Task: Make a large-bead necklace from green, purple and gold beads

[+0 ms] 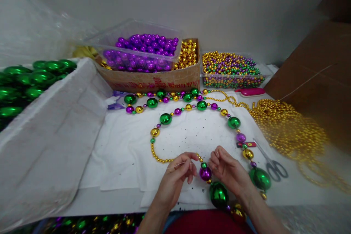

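A long necklace of green, purple and gold balls (201, 105) lies in a loop on a white cloth (128, 146). My left hand (175, 179) pinches the small-gold-bead end of the strand and a thin thread near the loop's near side. My right hand (229, 172) is closed in a pinch beside a purple ball (205, 173) and a small green bead, just above a large green ball (218, 194). The two hands are a few centimetres apart.
Scissors (274, 166) lie right of the loop, beside a heap of gold bead strands (290, 128). At the back stand a cardboard box (153, 78) with purple and gold balls and a clear tub of mixed small beads (230, 67). A white box of green balls (27, 80) sits left.
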